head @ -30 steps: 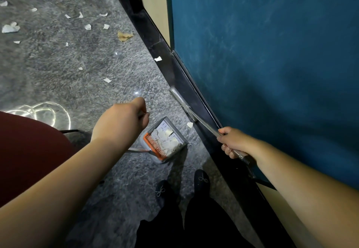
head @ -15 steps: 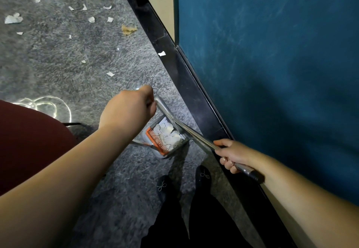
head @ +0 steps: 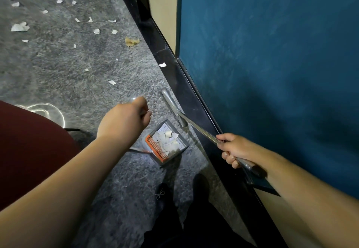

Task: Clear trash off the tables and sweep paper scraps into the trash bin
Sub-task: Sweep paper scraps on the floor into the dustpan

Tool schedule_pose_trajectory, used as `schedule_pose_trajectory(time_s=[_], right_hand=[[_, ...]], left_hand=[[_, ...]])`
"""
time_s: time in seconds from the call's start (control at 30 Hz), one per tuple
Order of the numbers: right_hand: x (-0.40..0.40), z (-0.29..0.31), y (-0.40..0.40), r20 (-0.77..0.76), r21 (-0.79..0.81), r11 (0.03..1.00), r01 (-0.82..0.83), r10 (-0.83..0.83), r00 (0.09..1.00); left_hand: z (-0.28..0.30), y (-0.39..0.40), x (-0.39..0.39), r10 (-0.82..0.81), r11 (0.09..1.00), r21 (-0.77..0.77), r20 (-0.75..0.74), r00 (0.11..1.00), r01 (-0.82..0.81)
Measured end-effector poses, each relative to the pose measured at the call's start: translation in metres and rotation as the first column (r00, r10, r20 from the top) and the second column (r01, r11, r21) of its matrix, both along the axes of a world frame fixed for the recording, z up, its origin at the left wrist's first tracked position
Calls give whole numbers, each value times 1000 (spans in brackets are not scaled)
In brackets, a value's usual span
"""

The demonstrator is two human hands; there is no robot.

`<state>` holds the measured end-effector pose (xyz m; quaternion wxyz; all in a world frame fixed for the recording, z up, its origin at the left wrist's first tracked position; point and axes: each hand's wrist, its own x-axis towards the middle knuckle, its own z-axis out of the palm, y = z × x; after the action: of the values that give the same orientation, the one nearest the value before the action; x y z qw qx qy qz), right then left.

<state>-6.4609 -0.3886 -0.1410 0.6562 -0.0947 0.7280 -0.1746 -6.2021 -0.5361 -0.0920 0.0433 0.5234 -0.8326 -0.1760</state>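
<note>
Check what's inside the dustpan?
The dustpan holds a heap of white paper scraps beside its orange comb. Anything beneath the heap is covered.

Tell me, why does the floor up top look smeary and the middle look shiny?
Head view: the paper scraps top left are smeared by motion blur; a bright glare patch lies on the floor beside the dustpan; the wide lens bends the black baseboard.

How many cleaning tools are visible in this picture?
2. The broom lies along the black baseboard, its handle gripped by the right hand. The dustpan sits on the floor beneath the left hand, with paper scraps inside.
</note>
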Motion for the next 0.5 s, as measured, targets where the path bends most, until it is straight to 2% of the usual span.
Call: schedule_pose_trajectory(time_s=[0.2,0.5], right_hand=[[16,20,-16,-3,-48,999,-20,20,1000],[50,38,-69,-38,-130,991,-41,36,999]], left_hand=[[12,1,39,145,989,17,-76,987,-144],[45,-32,90,242,968,-30,-143,960,-249]])
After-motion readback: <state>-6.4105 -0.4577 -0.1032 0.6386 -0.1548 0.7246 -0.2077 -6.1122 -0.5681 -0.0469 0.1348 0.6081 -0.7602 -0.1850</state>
